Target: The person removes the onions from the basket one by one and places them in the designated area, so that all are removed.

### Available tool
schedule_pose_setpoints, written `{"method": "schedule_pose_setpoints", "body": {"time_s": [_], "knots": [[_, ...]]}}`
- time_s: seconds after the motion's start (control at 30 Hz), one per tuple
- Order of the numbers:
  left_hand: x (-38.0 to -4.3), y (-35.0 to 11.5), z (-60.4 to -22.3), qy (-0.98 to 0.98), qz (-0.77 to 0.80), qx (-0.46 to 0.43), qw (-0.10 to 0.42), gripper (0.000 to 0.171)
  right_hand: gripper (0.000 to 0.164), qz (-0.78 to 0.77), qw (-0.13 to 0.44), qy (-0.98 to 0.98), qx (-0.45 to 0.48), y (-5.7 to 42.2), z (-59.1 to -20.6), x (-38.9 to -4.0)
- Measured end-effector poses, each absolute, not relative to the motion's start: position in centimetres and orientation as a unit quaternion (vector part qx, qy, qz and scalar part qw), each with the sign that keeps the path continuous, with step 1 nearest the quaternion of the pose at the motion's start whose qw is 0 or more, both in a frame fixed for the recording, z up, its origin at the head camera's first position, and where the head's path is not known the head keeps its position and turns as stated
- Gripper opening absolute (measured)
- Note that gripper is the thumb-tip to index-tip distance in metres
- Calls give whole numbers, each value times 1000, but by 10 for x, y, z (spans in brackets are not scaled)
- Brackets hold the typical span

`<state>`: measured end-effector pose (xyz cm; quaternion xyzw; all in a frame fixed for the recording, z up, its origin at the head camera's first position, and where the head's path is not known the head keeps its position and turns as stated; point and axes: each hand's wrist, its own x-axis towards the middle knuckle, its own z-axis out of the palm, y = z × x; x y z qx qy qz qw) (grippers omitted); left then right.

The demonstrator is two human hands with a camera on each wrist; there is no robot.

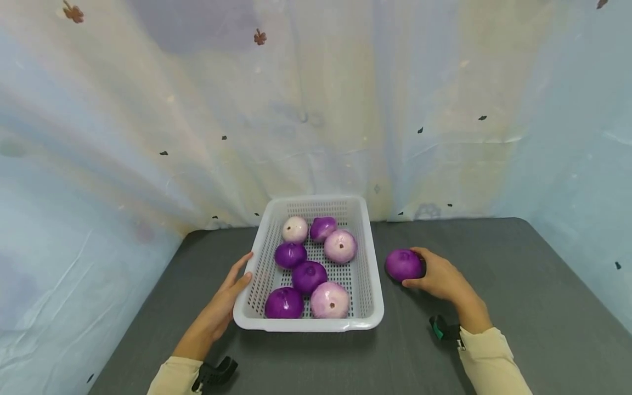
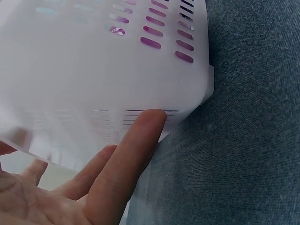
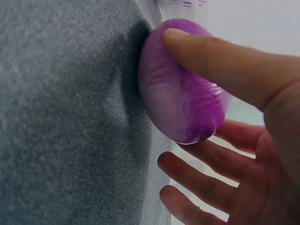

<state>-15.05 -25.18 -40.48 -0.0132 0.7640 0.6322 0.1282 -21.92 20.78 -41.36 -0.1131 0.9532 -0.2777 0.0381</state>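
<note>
A white plastic basket (image 1: 308,325) with slotted walls stands on the grey tabletop. Inside lie several onions, some deep purple like this onion (image 1: 309,277), others pale pink-white like this onion (image 1: 329,300). Along the basket's left side, my left hand (image 1: 223,303) rests with fingers extended; in the left wrist view its fingertips lie against the white wall. To the right of the basket, my right hand (image 1: 439,277) pinches a glossy purple onion (image 1: 403,265) between thumb and fingers. The right wrist view shows this onion (image 3: 164,89) low beside the table surface, its far side hidden.
The dark grey table (image 1: 523,285) extends on both sides of the basket. Behind it hangs a pale patterned curtain (image 1: 326,109), which also closes off the left and right sides. Black straps (image 1: 214,373) sit on both wrists, over light sleeves.
</note>
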Motion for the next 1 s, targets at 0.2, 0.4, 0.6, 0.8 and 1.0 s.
{"method": "schedule_pose_setpoints", "body": {"time_s": [0.2,0.4,0.6,0.8,1.0], "knots": [[-149,-252,-404,763,634,-19,125,53,88,-268,37,956,-111,207,-415,-220],[-149,-251,-405,766,631,-20,122,55,88,-262,32,958,-116,208,-416,-221],[-148,-251,-405,763,635,-22,118,53,91,-258,24,958,-119,209,-414,-220],[-148,-251,-405,763,637,-25,110,53,94,-246,13,962,-118,209,-406,-218],[-148,-251,-404,756,644,-36,111,52,93,-235,-7,964,-128,206,-393,-213]]}}
